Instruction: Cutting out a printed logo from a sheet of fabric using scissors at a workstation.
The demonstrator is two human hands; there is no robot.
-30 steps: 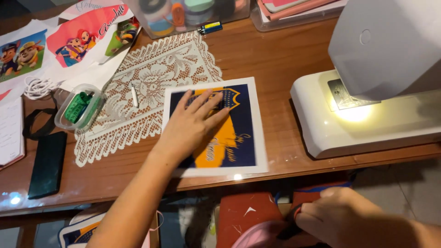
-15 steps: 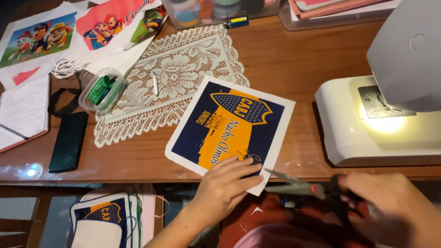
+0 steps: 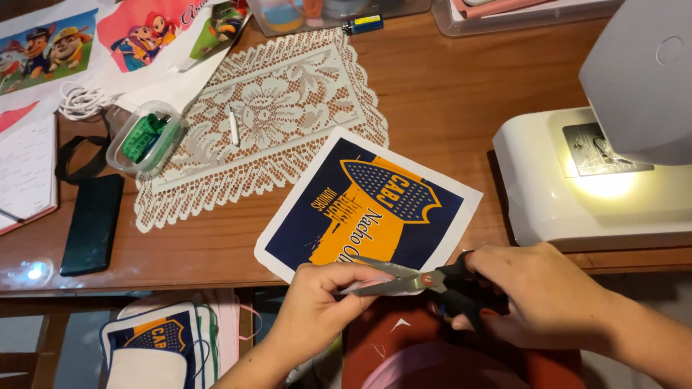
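Warm dim indoor light, brightest glow from the sewing machine's lamp (image 3: 605, 184) blowing out its white base, small glare spot on the wooden table (image 3: 32, 272) at left, deep shadow beneath the table edge, slight motion softness on the hands, corners mildly stretched.

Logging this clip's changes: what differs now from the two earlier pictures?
The left hand slid off the top of the print and now pinches its near edge. The right hand came up from below with scissors, blades open at that edge. The print turned askew, overhanging the table. Doily, phone and sewing machine stayed put.
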